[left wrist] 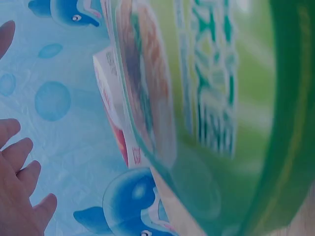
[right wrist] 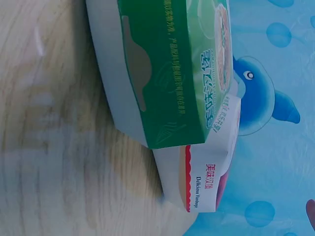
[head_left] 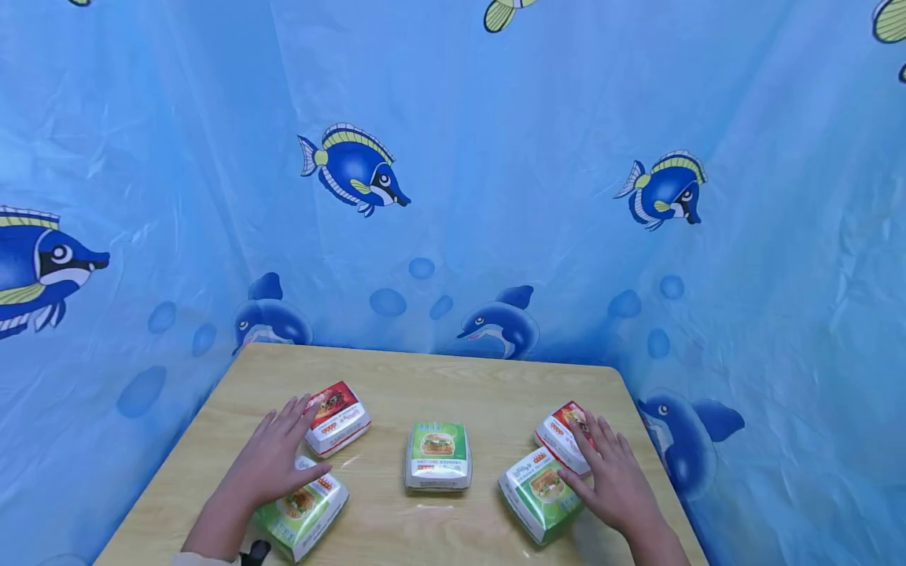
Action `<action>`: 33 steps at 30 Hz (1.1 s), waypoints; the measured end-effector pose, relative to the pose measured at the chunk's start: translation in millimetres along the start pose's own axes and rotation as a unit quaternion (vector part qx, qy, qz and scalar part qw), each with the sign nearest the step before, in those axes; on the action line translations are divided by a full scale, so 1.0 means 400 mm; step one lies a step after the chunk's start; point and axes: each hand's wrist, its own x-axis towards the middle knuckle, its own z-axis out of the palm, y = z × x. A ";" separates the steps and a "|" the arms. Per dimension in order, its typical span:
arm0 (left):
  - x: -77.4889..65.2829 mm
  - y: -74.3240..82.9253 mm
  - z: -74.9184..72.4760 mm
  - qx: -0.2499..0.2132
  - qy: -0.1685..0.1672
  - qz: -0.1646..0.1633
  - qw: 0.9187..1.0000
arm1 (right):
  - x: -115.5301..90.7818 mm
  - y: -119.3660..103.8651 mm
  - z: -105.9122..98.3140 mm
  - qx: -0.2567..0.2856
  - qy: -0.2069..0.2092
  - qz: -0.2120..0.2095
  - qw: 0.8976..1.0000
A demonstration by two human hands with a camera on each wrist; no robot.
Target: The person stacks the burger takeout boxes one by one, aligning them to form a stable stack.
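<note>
My left hand (head_left: 274, 461) is spread with its fingers straight over two burger boxes at the left, a red-and-white one (head_left: 340, 420) behind and a green-and-white one (head_left: 314, 511) in front. At the right, my right hand (head_left: 617, 481) extends its fingers above another red-and-white box (head_left: 559, 432) and beside a green-and-white box (head_left: 534, 487). Whether either hand touches a box, I cannot tell. Between the hands sits a third green-and-white box (head_left: 438, 456). In the left wrist view a green box (left wrist: 221, 98) looms very close; the right wrist view shows a green box (right wrist: 162, 73) before a red-and-white one.
A light wooden table (head_left: 396, 377) carries the boxes. Behind it and at both sides hangs a blue plastic sheet (head_left: 460, 196) printed with fish and dolphins. A dark strap end (head_left: 256, 553) shows at the left wrist.
</note>
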 end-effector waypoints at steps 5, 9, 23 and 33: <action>0.041 0.021 0.013 -0.014 -0.001 0.021 1.000 | -0.005 0.005 -0.001 0.011 -0.003 0.003 1.000; 0.053 0.036 0.035 -0.023 -0.005 0.031 0.999 | -0.024 0.006 0.003 0.018 0.007 -0.004 1.000; 0.085 0.085 0.084 -0.041 -0.004 0.061 0.997 | -0.074 -0.009 0.019 0.042 -0.023 0.036 0.998; 0.122 0.120 0.127 -0.064 0.025 0.112 0.991 | -0.109 -0.045 0.042 0.034 -0.022 0.065 0.997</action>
